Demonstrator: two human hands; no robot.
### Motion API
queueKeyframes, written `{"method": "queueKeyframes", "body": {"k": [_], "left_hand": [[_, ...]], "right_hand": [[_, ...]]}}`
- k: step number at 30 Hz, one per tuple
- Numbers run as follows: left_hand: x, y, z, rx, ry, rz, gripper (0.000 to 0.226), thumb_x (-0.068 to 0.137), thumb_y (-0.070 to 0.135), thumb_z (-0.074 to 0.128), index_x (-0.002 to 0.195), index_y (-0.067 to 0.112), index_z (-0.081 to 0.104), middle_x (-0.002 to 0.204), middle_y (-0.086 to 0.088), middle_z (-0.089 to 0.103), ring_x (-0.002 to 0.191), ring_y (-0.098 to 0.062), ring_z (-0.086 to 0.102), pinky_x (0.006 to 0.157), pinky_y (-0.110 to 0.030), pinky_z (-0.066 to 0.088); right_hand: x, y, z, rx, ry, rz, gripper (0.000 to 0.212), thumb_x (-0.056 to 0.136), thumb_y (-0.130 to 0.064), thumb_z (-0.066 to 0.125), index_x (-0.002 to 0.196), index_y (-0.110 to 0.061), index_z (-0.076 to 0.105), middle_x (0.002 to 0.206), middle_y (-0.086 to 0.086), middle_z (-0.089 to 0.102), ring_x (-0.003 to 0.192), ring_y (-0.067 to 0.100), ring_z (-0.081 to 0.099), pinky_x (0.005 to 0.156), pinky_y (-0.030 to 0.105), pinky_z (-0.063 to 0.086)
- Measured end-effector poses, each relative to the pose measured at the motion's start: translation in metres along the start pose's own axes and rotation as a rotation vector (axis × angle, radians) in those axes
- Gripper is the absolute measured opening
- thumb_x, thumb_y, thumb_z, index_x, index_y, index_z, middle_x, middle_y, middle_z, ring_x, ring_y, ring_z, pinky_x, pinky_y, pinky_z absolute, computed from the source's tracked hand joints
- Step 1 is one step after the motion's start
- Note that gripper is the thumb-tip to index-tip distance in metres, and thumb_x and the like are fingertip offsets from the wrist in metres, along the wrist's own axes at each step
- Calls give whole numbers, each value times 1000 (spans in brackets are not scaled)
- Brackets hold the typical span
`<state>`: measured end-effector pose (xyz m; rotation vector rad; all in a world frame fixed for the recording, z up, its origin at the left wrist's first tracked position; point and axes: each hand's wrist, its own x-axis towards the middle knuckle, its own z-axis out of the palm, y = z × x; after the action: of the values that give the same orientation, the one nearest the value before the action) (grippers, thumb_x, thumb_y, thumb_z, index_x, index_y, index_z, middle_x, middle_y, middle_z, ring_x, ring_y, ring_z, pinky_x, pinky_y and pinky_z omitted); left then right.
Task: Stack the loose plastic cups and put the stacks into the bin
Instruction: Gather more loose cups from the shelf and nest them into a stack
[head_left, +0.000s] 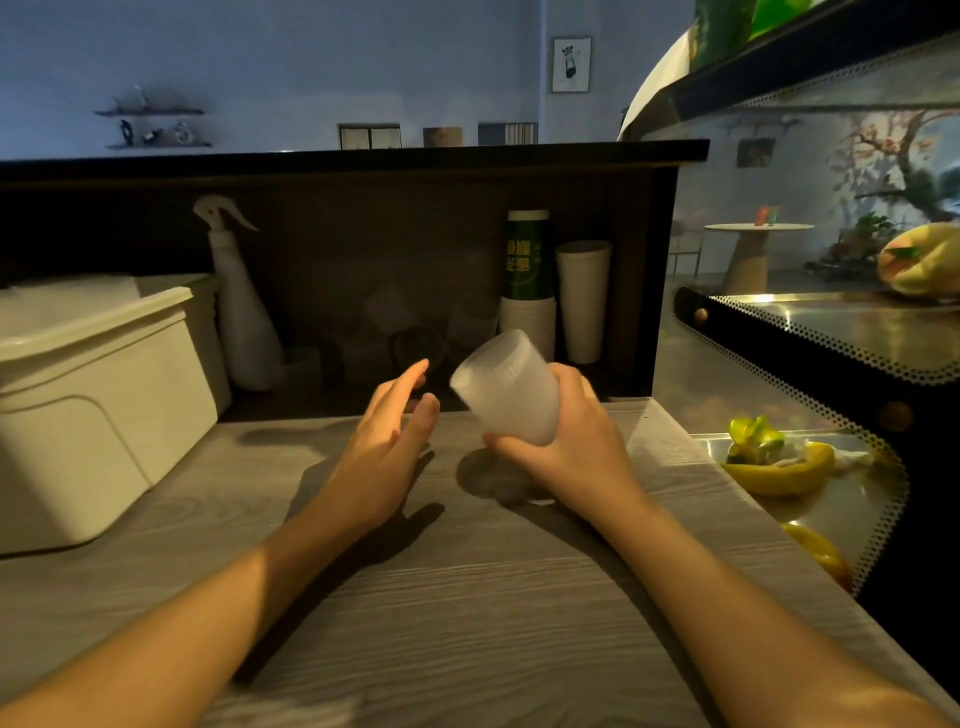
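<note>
At the far left a cream plastic bin (98, 415) sits on the grey wood-grain counter (467, 597), its thick rim toward the camera and its near corner rounded. Just behind its right end a white spray bottle (241, 312) stands upright in the dark recess under a black shelf (353, 156). Faint clear cups (389, 322) show in the shadow of that recess, too dim to count.

The left hand (384, 431) hovers above the counter with its fingers straight and loosely spread, holding nothing, the fingertips pointing toward the recess. A narrow gap separates it from the frosted cup stack (506, 389), which is translucent white with fine ridges near its closed end. The stack is held off the counter, tilted so that the closed end points up and to the left. The right hand (566, 436) grips it from the right, fingers and thumb curled round the lower part.

Behind the stack, against the recess's right wall, a green printed cup (527, 254) sits upside down atop a column of white cups, with a tall white cup (583, 301) just beside it.

The counter between the two forearms lies bare down to the near edge. Its right edge meets a glass display case (831, 338) with a dotted border, where yellow fruit (774, 470) rests on a metal tray.
</note>
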<state>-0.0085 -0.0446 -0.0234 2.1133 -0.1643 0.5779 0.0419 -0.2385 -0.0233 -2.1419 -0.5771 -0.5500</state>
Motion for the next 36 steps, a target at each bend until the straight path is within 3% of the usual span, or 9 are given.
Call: {"method": "queueKeyframes", "body": {"k": [5, 10, 13, 16, 18, 20, 22, 31, 36], "left_hand": [[30, -18, -2, 128, 94, -84, 58, 97, 51, 49, 148, 26, 38, 139, 6, 47, 118, -8, 48, 85, -18, 39], [82, -27, 14, 109, 155, -218, 61, 91, 46, 64, 144, 23, 43, 127, 4, 51, 106, -10, 51, 86, -28, 41], [115, -28, 33, 160, 159, -251, 56, 88, 43, 68, 129, 8, 53, 113, -4, 56, 101, -18, 54, 80, -28, 40], [142, -33, 53, 76, 185, -262, 57, 88, 39, 71, 127, 1, 55, 91, 2, 57, 112, -31, 59, 82, -32, 45], [161, -37, 66, 63, 219, -273, 78, 87, 43, 71, 148, 9, 38, 132, -10, 54, 135, -34, 43, 105, -38, 41], [180, -40, 78, 149, 230, -286, 89, 87, 44, 70, 156, 19, 19, 161, -12, 21, 147, -34, 22, 117, -43, 27], [199, -48, 83, 209, 235, -315, 92, 87, 46, 69, 157, 19, 16, 164, -11, 13, 148, -35, 18, 118, -45, 23], [220, -76, 93, 124, 369, -289, 82, 86, 49, 68, 151, 14, 33, 151, -18, 41, 136, -43, 39, 110, -53, 35], [205, -68, 90, -14, 373, -280, 78, 88, 32, 72, 152, 15, 32, 153, -14, 40, 139, -36, 38, 113, -42, 32]], "right_hand": [[7, 18, -12, 64, 193, 183, 81, 72, -62, 73, 131, -18, 39, 116, -3, 48, 97, 13, 51, 75, 36, 52], [10, 30, -7, 77, 243, 279, 80, 73, -58, 75, 131, -18, 37, 113, -3, 46, 96, 14, 49, 68, 28, 42], [16, 36, -5, 45, 274, 302, 82, 72, -59, 75, 132, -20, 36, 113, -4, 45, 97, 13, 48, 70, 29, 44], [21, 42, -5, 26, 321, 340, 83, 72, -59, 75, 134, -20, 36, 111, -5, 44, 101, 15, 49, 76, 35, 50], [23, 44, -4, 2, 321, 347, 85, 72, -59, 75, 136, -20, 35, 113, -4, 45, 102, 15, 49, 79, 37, 52], [22, 43, -2, -25, 291, 334, 86, 73, -60, 74, 137, -21, 32, 117, -4, 45, 103, 14, 48, 80, 35, 52], [22, 42, 0, -42, 274, 320, 86, 73, -61, 72, 137, -23, 31, 119, -4, 44, 105, 12, 48, 82, 36, 53], [22, 40, -1, -41, 243, 297, 85, 73, -64, 71, 137, -26, 30, 115, -10, 39, 103, 8, 45, 83, 34, 53], [22, 40, -2, -34, 242, 295, 86, 72, -63, 71, 137, -24, 31, 119, -6, 43, 105, 12, 48, 84, 38, 53]]}}
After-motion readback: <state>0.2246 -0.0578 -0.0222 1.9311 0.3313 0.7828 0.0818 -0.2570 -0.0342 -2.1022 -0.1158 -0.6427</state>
